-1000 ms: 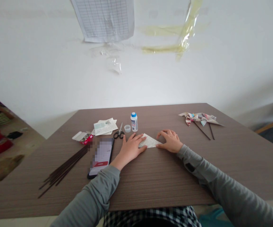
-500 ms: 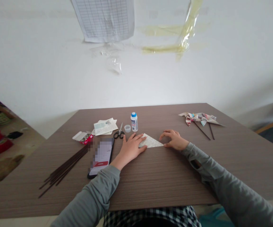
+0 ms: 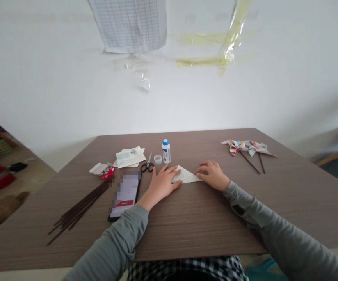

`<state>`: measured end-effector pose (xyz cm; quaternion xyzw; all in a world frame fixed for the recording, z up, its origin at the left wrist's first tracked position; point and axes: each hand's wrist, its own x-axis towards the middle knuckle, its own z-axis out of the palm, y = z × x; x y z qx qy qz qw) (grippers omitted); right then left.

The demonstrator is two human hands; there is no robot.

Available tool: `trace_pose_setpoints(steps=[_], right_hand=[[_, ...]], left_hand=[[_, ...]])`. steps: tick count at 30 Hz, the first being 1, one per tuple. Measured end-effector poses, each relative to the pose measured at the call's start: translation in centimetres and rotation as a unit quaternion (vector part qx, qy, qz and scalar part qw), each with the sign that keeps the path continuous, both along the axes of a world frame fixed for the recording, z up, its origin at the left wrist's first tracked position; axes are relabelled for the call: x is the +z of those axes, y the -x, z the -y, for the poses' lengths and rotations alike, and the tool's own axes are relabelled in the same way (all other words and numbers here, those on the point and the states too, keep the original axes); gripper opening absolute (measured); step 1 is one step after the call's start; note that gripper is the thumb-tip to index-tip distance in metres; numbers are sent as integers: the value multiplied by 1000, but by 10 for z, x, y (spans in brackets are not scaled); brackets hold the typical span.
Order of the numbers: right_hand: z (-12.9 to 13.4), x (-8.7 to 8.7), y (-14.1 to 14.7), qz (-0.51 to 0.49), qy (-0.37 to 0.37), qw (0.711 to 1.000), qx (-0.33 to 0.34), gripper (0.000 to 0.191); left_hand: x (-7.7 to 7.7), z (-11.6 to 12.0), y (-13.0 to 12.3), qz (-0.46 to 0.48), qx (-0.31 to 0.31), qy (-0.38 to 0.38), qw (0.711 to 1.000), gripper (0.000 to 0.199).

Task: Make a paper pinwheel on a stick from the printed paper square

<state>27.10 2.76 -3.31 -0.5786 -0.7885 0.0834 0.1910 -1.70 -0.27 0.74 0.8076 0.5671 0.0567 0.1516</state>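
A sheet of printed paper [image 3: 186,175], folded into a triangle, lies on the table between my hands. My left hand [image 3: 162,183] rests flat over its left part, fingers spread, so that end is hidden. At the right corner, my right hand [image 3: 214,175] has its fingers bent and drawn together on the paper, covering the tip. Just beyond the left hand are scissors [image 3: 147,166], a small clear cap [image 3: 157,159] and a white bottle with a blue top [image 3: 166,151].
Left of my hands lie a phone [image 3: 126,195], thin brown sticks [image 3: 79,212], a small open red-and-white box [image 3: 106,171] and several paper pieces [image 3: 130,157]. Paper pinwheels [image 3: 249,147] on sticks lie at the back right of the brown table [image 3: 289,203]. A wall stands behind.
My right hand has shifted slightly left along the folded paper, and its fingers have closed in over the right corner. The left hand stays in place.
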Motion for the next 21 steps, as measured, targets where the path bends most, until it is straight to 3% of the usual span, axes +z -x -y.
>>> trace_pose_setpoints(steps=[7, 21], right_hand=[[18, -2, 34, 16, 26, 999, 25, 51], [24, 15, 43, 71, 98, 993, 0, 56]], left_hand=[[-4, 0, -1, 6, 0, -11, 1000, 58], [-2, 6, -7, 25, 28, -39, 999, 56]])
